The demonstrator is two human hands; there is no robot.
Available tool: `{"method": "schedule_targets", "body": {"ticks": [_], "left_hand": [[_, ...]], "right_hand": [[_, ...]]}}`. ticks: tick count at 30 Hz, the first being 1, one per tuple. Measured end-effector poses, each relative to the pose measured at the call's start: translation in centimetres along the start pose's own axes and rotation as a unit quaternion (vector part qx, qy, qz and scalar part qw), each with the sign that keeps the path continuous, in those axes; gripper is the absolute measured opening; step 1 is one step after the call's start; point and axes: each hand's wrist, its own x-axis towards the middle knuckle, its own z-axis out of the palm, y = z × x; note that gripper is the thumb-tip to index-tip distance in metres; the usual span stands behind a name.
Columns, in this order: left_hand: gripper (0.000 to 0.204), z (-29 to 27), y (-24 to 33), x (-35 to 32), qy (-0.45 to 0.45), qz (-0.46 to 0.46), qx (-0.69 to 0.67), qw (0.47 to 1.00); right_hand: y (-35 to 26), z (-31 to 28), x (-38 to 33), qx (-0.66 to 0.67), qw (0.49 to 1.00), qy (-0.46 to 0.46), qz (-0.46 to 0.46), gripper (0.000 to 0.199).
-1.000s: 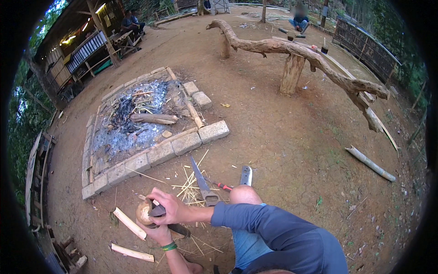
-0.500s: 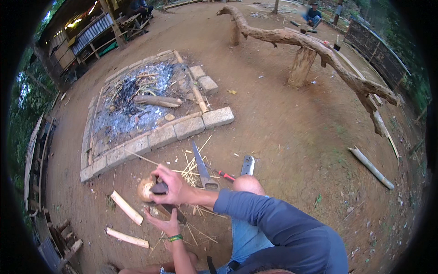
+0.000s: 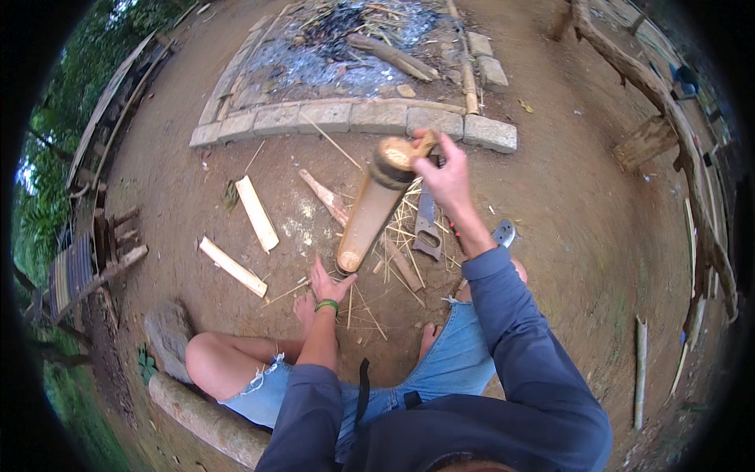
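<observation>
Bamboo tube: tilted, lower end on the dirt, upper end toward the brick fire pit.
Right hand: closed on the tube's upper rim.
Left hand: fingers spread, touching the tube's lower end.
Saw: flat on the ground just right of the tube.
Split slats: left of the tube.

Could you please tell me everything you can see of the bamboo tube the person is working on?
The bamboo tube is a thick, tan section, tilted, its lower end on the dirt ground near the left hand. Its upper end has a dark band and a pale cut face, where the right hand presses a small piece.
</observation>
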Motion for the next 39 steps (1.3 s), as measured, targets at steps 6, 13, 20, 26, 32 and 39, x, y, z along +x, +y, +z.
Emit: {"method": "schedule_targets", "body": {"ticks": [6, 13, 20, 26, 32, 39], "left_hand": [[0.133, 2.2, 1.1, 0.4, -0.057, 0.011, -0.064, 0.996], [0.105, 5.1, 1.4, 1.4, 0.019, -0.042, -0.304, 0.951], [0.099, 2.4, 1.7, 3.7, -0.068, -0.075, -0.364, 0.926], [0.11, -1.4, -0.3, 3.8, -0.112, -0.095, -0.204, 0.968], [0.117, -0.7, -2.4, 4.6, -0.129, -0.049, -0.148, 0.979], [0.099, 1.9, -4.0, 3.0, -0.017, 0.045, -0.023, 0.999]], "right_hand": [[0.3, -1.7, 0.9, 0.094, 0.985, -0.019, 0.143, 0.044], [2.1, -1.8, 1.9, -0.053, 0.994, 0.047, 0.078, 0.043], [3.9, -4.1, 3.0, -0.146, 0.974, 0.073, 0.158, 0.064], [6.6, -6.1, 3.3, -0.153, 0.948, -0.012, 0.278, 0.062], [6.4, -5.5, 3.0, -0.203, 0.95, -0.01, 0.236, 0.057], [5.9, -5.6, 3.1, -0.193, 0.966, -0.028, 0.169, 0.043]]}}
